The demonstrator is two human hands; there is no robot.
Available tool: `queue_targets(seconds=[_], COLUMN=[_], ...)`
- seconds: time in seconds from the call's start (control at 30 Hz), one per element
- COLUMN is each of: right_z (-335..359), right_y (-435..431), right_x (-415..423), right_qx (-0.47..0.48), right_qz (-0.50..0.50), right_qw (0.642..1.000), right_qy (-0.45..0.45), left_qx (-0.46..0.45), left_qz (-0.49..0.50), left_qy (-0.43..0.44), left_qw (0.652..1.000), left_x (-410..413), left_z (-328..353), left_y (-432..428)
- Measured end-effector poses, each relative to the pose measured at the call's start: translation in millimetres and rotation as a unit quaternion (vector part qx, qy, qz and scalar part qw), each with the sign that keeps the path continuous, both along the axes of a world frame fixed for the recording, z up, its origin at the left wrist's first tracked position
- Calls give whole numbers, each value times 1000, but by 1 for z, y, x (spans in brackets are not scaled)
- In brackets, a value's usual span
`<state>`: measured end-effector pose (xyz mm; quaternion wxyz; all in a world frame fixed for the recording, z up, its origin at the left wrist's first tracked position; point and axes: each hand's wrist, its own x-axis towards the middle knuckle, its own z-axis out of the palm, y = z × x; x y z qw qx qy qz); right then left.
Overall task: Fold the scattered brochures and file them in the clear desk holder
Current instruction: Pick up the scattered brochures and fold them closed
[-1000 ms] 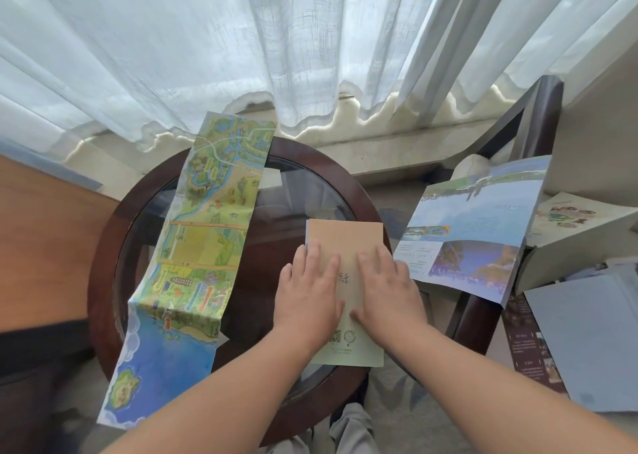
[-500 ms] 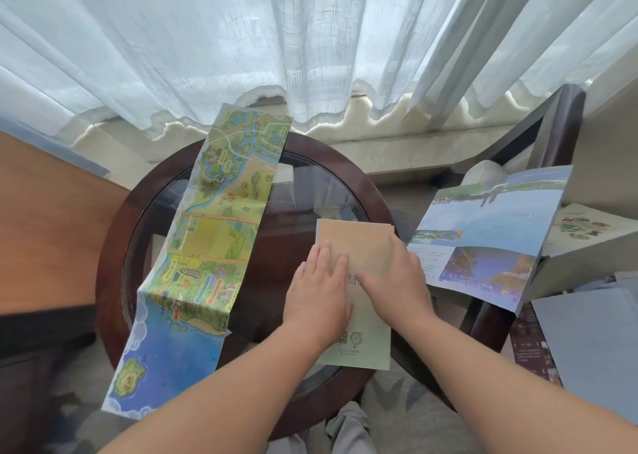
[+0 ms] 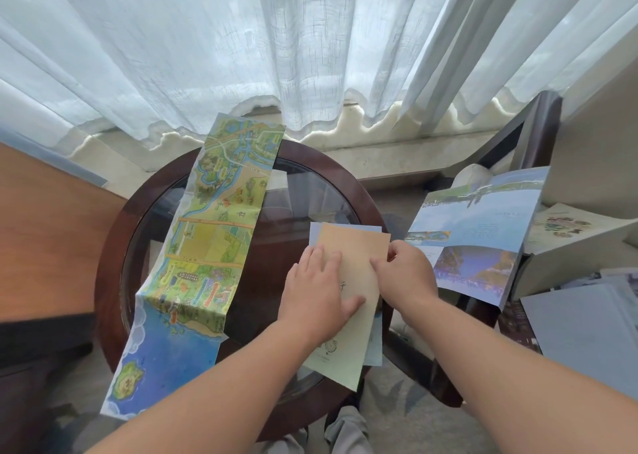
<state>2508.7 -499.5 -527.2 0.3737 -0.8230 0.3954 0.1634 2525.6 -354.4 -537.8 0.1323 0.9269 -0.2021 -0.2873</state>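
Pressing tan brochure [image 3: 352, 246] under flat left hand [image 3: 317, 295], pinching its edge with right hand [image 3: 404, 277]; leaving map brochure [image 3: 207, 246] unfolded, unfiled.

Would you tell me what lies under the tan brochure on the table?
A pale blue sheet peeks out past the tan brochure at its far-left corner and right edge. The rest is covered; whether it is a separate sheet is unclear.
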Motion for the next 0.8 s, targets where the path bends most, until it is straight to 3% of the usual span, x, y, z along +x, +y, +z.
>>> queue_targets(seconds=[0.17,0.3,0.37,0.43,0.5,0.6,0.8], right_z=[27,45,42,35,29,23,24], right_y=[6,13,8,1,-6,-11,-15], right_x=[12,19,15,6,-4,-12,-9], right_qx=[94,157,113,80,111,190,275], right_qz=[-63,-82,-114,-148,-174,-219,-260], right_qw=[988,970,976,984,978,957,924], right_qy=[-103,-165,-146,-66,0,-19,-56], left_qx=[-34,-63,-89,-146,-225,-307,-344], left_qz=[41,94,140,195,227,226,224], left_qy=[80,6,33,77,117,168,163], left_qw=[995,994,986,967,940,909,897], left_x=[-13,-1,8,18,25,30,28], left_z=[37,58,63,68,72,80,79], left_y=[-11,-2,9,19,33,52,67])
